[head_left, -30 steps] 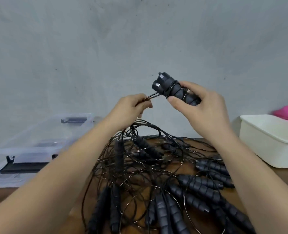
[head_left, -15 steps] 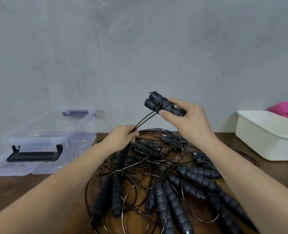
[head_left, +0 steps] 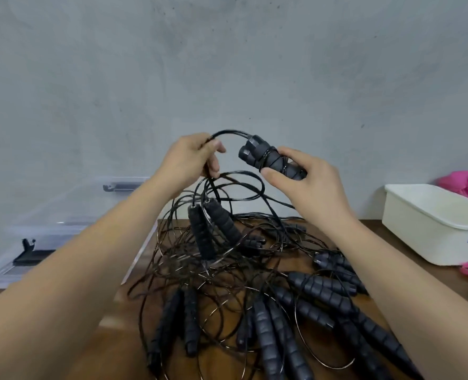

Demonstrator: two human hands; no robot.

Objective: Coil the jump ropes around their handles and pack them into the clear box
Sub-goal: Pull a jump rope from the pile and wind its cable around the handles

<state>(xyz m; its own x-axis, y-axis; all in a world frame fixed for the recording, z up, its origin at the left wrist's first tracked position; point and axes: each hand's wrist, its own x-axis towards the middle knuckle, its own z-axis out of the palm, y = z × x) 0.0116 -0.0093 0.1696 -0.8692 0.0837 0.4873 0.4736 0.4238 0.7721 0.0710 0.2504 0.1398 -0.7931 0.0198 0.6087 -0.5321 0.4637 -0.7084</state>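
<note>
Head view shows my right hand (head_left: pixel 309 187) above the far side of the heap of jump ropes (head_left: pixel 254 283), thumb and fingers wrapped round a pair of handles (head_left: pixel 265 159) held side by side. A few turns of cord already cross them. My left hand (head_left: pixel 189 163) is level with it, above the heap's far left part, fingers curled round the cord (head_left: pixel 227 133), which arcs over to the handle caps.

What worries me is the slack below that fist. It drops straight into the heap. Two foam handles of another rope (head_left: pixel 202 234) hang just under the left hand, lifted off the heap, and look caught in the same loops. If I wind on without freeing them, I judge they will be dragged up into the coil or pulled into a knot.

The turns lie close to the cap end of the handles. If the left hand lets the tension go, they could slide off and spring open. This thin cord looks stiff enough to do that.

The clear box (head_left: pixel 62 215) stands left of the heap, partly behind my left forearm. I cannot tell what it holds. A hard pull could also sweep loose loops off the heap's near edge.
</note>
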